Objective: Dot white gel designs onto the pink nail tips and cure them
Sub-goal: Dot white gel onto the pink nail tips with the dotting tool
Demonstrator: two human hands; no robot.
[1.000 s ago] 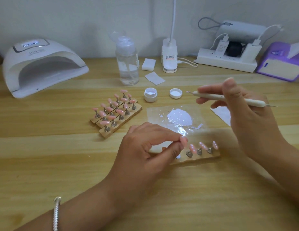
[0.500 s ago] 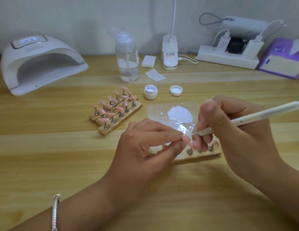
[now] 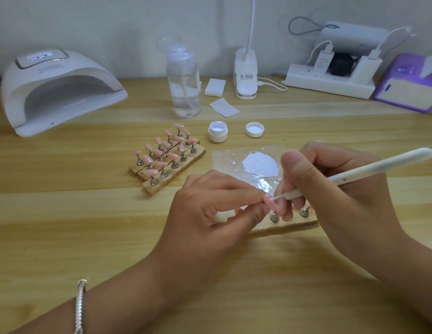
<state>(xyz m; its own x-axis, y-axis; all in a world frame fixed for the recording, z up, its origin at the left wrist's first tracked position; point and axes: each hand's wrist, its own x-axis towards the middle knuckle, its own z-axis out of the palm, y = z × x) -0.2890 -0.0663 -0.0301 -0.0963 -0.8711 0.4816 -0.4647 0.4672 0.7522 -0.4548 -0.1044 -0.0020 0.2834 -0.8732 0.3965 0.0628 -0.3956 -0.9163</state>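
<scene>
Right hand [image 3: 330, 189] has dropped from above the palette since a second ago. Its fingers grip slim white dotting pen [image 3: 369, 169], metal point touching small pink nail tip [image 3: 269, 204]. Left hand [image 3: 210, 213] fingers pinch that tip, over near wooden holder strip [image 3: 282, 228] on wooden desk [image 3: 89, 225]. White gel puddle [image 3: 259, 165] on clear film [image 3: 224, 157] just behind. Three more wooden strips of pink tips [image 3: 166, 162] left of it. White dome curing lamp [image 3: 58, 90] far left, well apart.
</scene>
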